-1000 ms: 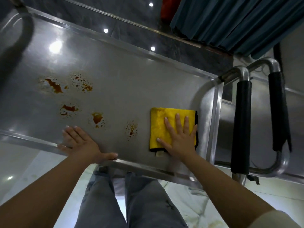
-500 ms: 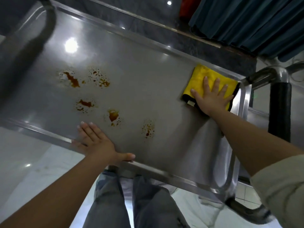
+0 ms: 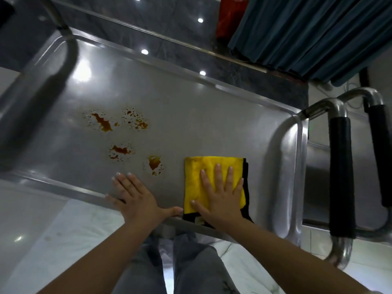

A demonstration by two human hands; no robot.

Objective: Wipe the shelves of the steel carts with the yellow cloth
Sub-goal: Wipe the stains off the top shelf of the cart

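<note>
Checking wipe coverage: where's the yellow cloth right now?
Head view: the yellow cloth lies flat at the shelf's near right edge, under the right hand, just right of the nearest brown stain.

Dim in here, with small ceiling spots mirrored as white dots on the dark wall and one soft glare patch on the steel shelf [image 3: 191, 115]. A broad blurred shadow crosses its left end. Wide-angle bending curves the edges; the handles [image 3: 341, 177] smear slightly.

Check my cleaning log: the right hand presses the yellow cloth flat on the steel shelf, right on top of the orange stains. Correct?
Not quite. In the head view the right hand presses the yellow cloth on the steel shelf, but beside the orange stains, not on them.
</note>
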